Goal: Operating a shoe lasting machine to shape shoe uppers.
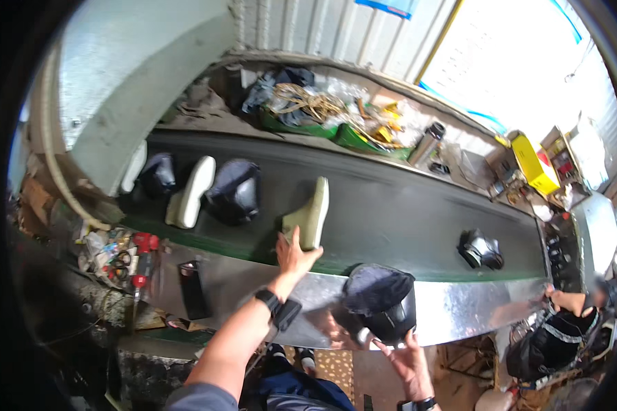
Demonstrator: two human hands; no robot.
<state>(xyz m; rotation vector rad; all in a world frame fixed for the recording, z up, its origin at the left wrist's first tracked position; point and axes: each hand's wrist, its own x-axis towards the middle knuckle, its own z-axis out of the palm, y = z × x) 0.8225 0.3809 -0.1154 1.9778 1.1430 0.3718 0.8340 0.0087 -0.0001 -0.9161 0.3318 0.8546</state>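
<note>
My left hand has its fingers and thumb around the near end of a pale wedge sole standing on the dark belt. In front of my right hand is a black boot, its dark-lined opening turned up, at the metal ledge. That hand's fingers are spread, with the fingertips at the boot's lower edge; how firmly they touch cannot be told. Further left on the belt are a white wedge sole and two dark boots, one large and one smaller.
The conveyor belt runs behind the metal ledge. A black shoe lies on its right part. A phone-like black slab and a red tool are at left. Green trays and a thermos line the back shelf.
</note>
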